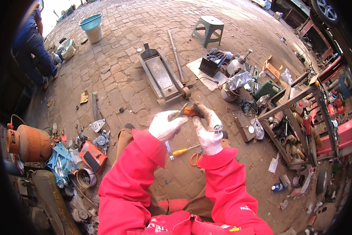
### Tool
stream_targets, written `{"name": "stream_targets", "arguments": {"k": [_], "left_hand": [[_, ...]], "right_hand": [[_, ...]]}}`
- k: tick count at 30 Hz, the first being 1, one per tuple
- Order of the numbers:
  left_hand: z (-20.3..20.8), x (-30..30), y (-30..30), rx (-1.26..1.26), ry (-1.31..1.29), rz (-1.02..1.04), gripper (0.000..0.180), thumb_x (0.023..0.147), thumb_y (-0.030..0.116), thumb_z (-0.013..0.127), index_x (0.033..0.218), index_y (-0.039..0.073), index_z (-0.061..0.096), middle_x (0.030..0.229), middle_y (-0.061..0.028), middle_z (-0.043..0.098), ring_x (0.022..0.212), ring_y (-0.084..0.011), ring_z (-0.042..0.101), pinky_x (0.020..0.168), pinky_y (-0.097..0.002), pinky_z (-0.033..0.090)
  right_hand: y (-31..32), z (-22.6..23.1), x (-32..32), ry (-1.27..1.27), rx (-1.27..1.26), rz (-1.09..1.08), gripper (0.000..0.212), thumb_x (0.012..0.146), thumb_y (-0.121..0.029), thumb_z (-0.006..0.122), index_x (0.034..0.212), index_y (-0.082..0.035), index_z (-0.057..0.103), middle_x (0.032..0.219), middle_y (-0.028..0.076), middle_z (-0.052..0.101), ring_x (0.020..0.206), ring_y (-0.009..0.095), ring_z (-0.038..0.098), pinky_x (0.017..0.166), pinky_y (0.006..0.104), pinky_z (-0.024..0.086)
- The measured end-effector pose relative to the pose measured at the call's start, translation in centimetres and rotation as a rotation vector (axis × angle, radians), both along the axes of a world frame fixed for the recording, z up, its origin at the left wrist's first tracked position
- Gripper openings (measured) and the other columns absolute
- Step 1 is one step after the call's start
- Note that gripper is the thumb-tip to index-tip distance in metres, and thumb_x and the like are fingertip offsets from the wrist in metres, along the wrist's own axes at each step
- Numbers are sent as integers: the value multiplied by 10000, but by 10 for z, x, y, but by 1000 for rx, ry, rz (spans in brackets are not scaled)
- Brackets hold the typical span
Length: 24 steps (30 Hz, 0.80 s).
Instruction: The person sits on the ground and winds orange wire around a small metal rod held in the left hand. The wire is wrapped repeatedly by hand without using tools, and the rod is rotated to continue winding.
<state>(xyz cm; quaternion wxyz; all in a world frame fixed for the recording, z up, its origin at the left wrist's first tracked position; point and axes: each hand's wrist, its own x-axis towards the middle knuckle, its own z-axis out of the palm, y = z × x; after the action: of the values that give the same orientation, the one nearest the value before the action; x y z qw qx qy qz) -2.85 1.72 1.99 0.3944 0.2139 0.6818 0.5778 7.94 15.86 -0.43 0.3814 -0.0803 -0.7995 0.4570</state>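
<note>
My two gloved hands meet in front of my knees, around a small tuft of fine copper-orange strands (189,111). The left hand (165,124) is closed, its thumb and forefinger pinching at the left end of the tuft, where a thin greyish piece shows. From the other side, my right hand (208,129) curls its soiled glove fingers over the tuft's right end. What lies inside the fingers is partly hidden. On the ground below the hands lie a screwdriver with a yellow handle (180,152) and orange-handled scissors (194,159).
Ahead stands a floor jack (160,76) beside a long metal bar (176,55). A green stool (209,30) is farther off. Tools and boxes crowd the right, near a metal frame (289,117). An orange gas cylinder (34,143) stands left; a person (33,47) is at far left.
</note>
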Motion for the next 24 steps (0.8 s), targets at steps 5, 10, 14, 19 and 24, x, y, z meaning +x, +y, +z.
{"name": "stream_targets", "arguments": {"k": [5,10,14,19,24], "left_hand": [[3,3,-1,65,17,69,219,877,248,690,975,52,674,600,34,501,470,-55,426,426,-239,326],[0,4,2,97,-93,40,278,864,293,716,1021,66,678,629,25,512,494,-54,421,439,-236,337],[-7,2,4,124,-131,36,272,875,300,705,1008,65,670,633,24,503,494,-54,417,434,-234,332],[-8,1,3,127,-163,-3,268,885,307,694,985,61,662,629,28,493,491,-55,412,432,-235,327],[-7,2,1,132,-212,-23,263,889,309,692,983,65,664,625,34,486,489,-53,402,430,-235,320]], "right_hand": [[8,-3,2,-2,-3,7,417,818,68,628,1224,-25,621,1124,175,665,1022,306,660,910,364,521],[1,2,2,18,-116,39,378,859,40,612,1235,-5,616,1153,166,661,1045,277,652,941,362,511],[-1,8,6,-29,-226,63,348,884,9,600,1233,15,613,1152,172,659,1053,274,648,951,356,508],[5,4,4,18,-93,52,309,893,-8,607,1200,17,629,1136,169,663,1033,259,650,923,345,519],[3,1,5,15,-324,44,304,907,-27,622,1207,22,611,1155,145,662,1030,230,647,942,332,503]]}}
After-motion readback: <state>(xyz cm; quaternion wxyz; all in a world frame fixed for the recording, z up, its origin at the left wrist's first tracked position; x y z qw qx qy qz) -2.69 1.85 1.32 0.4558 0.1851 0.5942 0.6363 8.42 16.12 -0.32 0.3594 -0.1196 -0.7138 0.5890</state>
